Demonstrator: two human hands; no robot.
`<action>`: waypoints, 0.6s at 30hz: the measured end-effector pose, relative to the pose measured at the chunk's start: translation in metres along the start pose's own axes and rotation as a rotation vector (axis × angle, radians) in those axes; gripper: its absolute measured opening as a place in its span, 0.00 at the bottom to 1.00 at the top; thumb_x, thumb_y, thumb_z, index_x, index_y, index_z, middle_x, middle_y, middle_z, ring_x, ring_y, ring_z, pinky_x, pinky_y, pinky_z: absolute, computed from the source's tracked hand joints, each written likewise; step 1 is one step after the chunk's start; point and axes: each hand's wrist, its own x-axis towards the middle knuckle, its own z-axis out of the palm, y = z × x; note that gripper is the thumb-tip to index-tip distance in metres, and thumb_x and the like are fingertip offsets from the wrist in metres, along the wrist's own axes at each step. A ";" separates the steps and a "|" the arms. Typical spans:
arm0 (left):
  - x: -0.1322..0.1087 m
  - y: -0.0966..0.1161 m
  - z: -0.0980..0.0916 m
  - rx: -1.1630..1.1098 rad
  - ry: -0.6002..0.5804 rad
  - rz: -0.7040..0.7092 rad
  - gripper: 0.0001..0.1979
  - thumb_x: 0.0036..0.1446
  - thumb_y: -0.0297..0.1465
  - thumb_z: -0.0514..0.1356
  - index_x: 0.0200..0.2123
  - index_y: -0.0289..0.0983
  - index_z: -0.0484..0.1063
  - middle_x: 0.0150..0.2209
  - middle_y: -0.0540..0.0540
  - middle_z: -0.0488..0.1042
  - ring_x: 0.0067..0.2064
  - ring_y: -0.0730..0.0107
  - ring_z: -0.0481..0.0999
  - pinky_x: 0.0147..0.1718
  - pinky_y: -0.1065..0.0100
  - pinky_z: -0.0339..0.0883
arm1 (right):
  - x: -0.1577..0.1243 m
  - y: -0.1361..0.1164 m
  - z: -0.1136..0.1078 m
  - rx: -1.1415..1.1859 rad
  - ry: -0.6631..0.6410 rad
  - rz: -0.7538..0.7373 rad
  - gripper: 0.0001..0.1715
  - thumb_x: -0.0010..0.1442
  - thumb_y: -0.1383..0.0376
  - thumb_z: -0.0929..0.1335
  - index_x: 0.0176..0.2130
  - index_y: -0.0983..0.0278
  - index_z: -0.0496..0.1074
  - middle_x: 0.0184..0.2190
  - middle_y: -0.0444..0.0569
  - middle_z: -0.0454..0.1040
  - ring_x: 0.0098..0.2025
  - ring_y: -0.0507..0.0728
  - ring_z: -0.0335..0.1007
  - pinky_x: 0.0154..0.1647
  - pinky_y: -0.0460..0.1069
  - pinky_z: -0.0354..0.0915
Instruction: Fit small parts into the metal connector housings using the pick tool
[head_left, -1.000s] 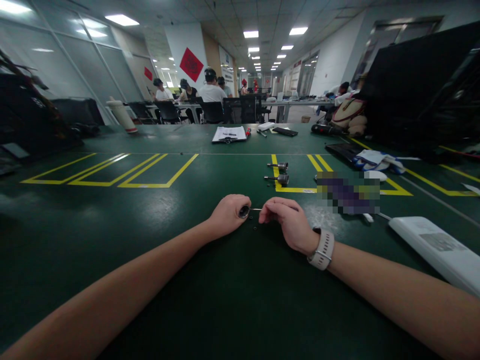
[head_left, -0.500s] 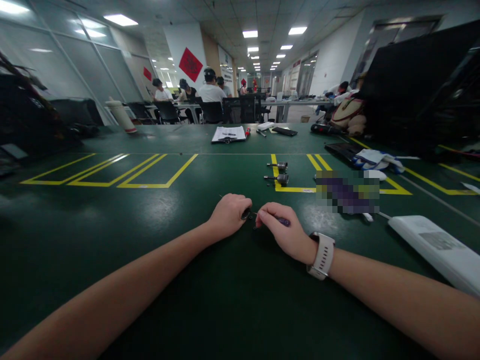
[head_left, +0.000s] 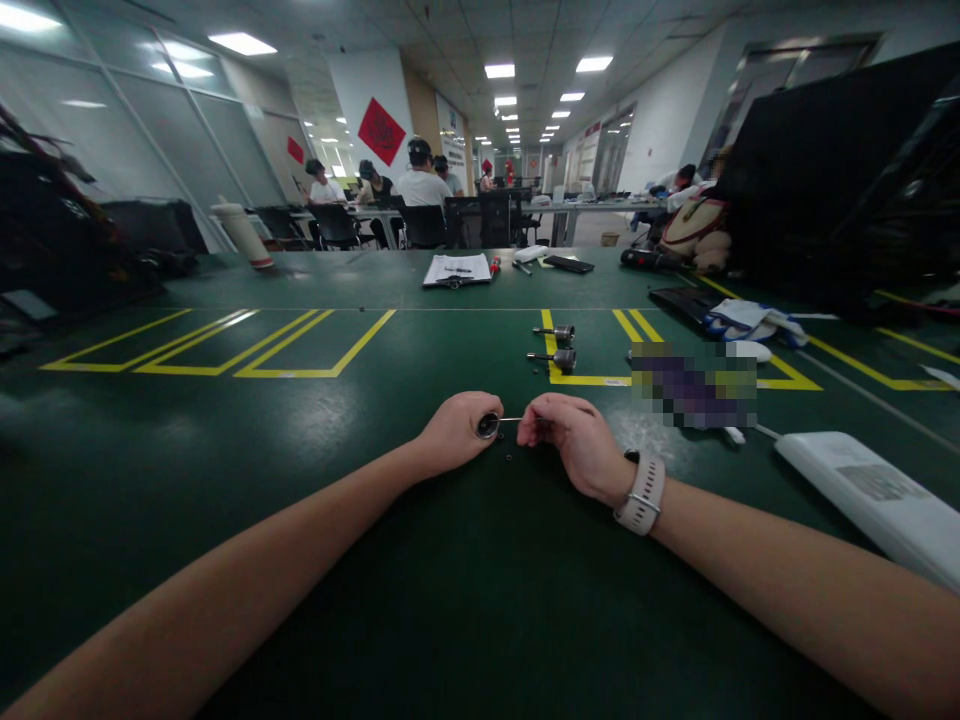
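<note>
My left hand (head_left: 456, 432) is closed around a small round metal part (head_left: 487, 425), its open end facing right. My right hand (head_left: 576, 440), with a white watch on the wrist, is closed on a thin tool (head_left: 511, 419) whose metal tip points into that part. Both hands rest on the dark green table (head_left: 300, 420). A few tiny dark bits (head_left: 509, 459) lie on the table just below the hands.
Two more metal parts (head_left: 559, 357) with pins lie beyond on a yellow line. A white flat device (head_left: 862, 490) lies at the right, gloves (head_left: 750, 322) farther back. A clipboard (head_left: 457, 268) and a phone (head_left: 570, 264) sit at the far edge. Several people sit at distant tables.
Half a second ago my right hand had tilted down near the small bits on the table; now it is raised again, with the tool tip level against the metal part.
</note>
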 end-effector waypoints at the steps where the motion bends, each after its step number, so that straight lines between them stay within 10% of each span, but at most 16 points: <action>1: 0.000 0.000 0.000 0.013 0.005 -0.004 0.02 0.49 0.24 0.56 0.26 0.36 0.65 0.25 0.51 0.68 0.29 0.72 0.68 0.30 0.70 0.60 | -0.002 -0.001 0.001 -0.019 0.002 -0.020 0.15 0.57 0.64 0.61 0.23 0.64 0.69 0.21 0.46 0.70 0.27 0.53 0.65 0.31 0.50 0.61; 8: -0.001 0.003 0.001 0.219 0.003 0.024 0.03 0.51 0.25 0.54 0.26 0.35 0.66 0.25 0.49 0.68 0.29 0.69 0.67 0.31 0.67 0.59 | -0.013 -0.014 0.010 -0.376 -0.009 -0.171 0.14 0.57 0.67 0.63 0.22 0.63 0.71 0.22 0.44 0.70 0.29 0.53 0.64 0.35 0.50 0.58; 18: 0.001 0.000 0.001 0.105 0.010 -0.007 0.03 0.48 0.22 0.55 0.26 0.35 0.65 0.25 0.50 0.68 0.29 0.69 0.67 0.32 0.68 0.60 | 0.003 0.000 -0.002 -0.001 -0.015 0.038 0.14 0.55 0.65 0.61 0.21 0.65 0.69 0.20 0.46 0.70 0.25 0.53 0.64 0.29 0.49 0.60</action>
